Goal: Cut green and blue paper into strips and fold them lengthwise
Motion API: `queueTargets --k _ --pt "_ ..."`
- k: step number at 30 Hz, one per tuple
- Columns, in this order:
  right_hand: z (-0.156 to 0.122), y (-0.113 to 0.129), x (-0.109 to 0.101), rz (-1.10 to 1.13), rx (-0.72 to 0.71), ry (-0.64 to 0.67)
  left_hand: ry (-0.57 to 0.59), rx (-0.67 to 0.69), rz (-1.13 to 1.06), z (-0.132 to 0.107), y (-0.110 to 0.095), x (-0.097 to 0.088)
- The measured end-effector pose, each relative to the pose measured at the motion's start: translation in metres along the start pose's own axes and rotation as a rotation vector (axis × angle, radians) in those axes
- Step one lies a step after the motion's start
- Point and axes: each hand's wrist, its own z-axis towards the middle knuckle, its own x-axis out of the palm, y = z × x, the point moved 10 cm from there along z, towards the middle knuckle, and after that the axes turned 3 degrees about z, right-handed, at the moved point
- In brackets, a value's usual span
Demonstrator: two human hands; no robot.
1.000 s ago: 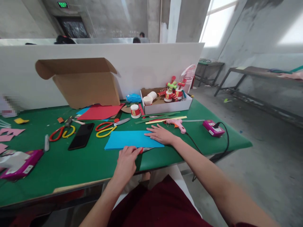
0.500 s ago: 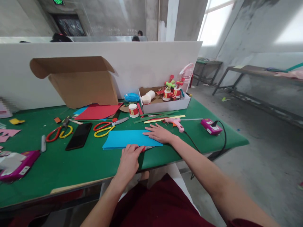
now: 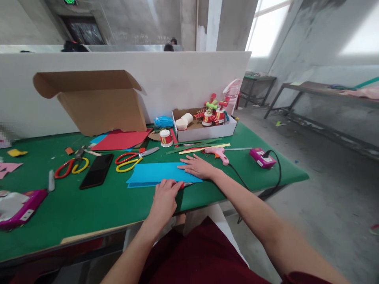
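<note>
Folded blue paper [image 3: 155, 172] lies on the green table in front of me, its near edge slightly parted at the left. My right hand [image 3: 198, 167] rests flat on the right part of the paper, fingers spread. Closed around a red-handled knife [image 3: 182, 185], my left hand [image 3: 166, 198] is at the paper's near edge. The thin blade points right, along that edge and partly against the paper; most of the handle is hidden in my fingers. Scissors [image 3: 133, 158] with red and yellow handles lie just beyond the paper's left end.
A pink glue gun [image 3: 218, 153] with a cord lies beyond my right hand, near a purple box [image 3: 263, 157]. Paper strips [image 3: 204, 148], a paper cup [image 3: 166, 138] and a box of crafts [image 3: 204, 133] stand behind. A phone [image 3: 97, 171] and pliers [image 3: 73, 164] lie left.
My left hand and the knife have slid a little to the right along the paper's near edge. The parted edge at the left shows more. My right hand stays on the paper.
</note>
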Motion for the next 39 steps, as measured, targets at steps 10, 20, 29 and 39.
queueTargets --k 10,20,29,39 --pt "0.001 -0.002 0.002 -0.007 -0.001 -0.009 0.027 0.001 -0.013 0.003 -0.006 0.002" --pt "0.001 -0.003 0.002 0.02 0.011 -0.001 0.065 0.084 -0.094 -0.007 -0.022 -0.002" --pt "-0.001 -0.005 -0.002 0.084 -0.003 -0.078 -0.279 -0.06 -0.172 0.002 0.091 -0.059" --pt "-0.01 -0.005 -0.02 0.086 0.045 -0.195 -0.174 -0.194 0.189 0.094 0.166 -0.061"
